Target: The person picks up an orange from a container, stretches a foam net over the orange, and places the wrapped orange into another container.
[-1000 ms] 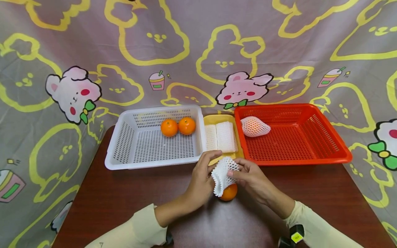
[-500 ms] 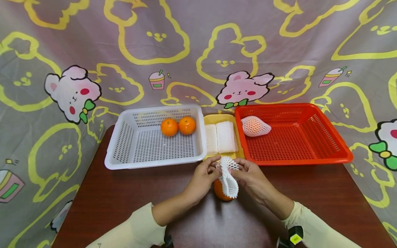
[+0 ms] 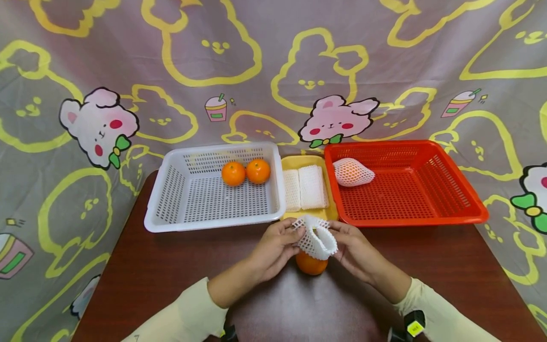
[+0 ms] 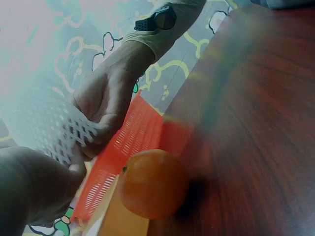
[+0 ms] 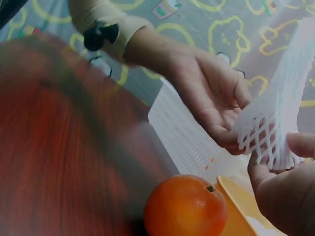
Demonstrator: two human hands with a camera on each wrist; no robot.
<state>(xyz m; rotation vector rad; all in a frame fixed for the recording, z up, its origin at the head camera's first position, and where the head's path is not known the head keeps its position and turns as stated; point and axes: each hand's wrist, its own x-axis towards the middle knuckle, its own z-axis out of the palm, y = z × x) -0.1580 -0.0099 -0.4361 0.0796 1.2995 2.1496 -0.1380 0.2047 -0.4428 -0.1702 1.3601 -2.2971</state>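
Between both hands a white foam net sleeve (image 3: 316, 240) is held up, its opening spread toward the head camera. My left hand (image 3: 273, 249) pinches its left side, thumb on the mesh. On the other side my right hand (image 3: 361, 254) grips the sleeve, its fingertips partly hidden behind the net. An orange (image 3: 312, 264) stands on the table just below the sleeve. Both wrist views show a gap between the orange (image 4: 155, 184) and the net (image 5: 266, 132), with neither hand touching the fruit.
A white basket (image 3: 213, 227) at the left holds two oranges (image 3: 245, 172). A yellow tray (image 3: 292, 162) with folded foam nets (image 3: 311, 187) stands in the middle. To its right, a red basket (image 3: 410, 221) contains one net-wrapped fruit (image 3: 352, 172). A patterned cloth hangs behind.
The sleeve has turned between the hands, its opening swinging from lower left to the right and up. It now gapes wider. My left hand has shifted its hold; the orange stays on the table.
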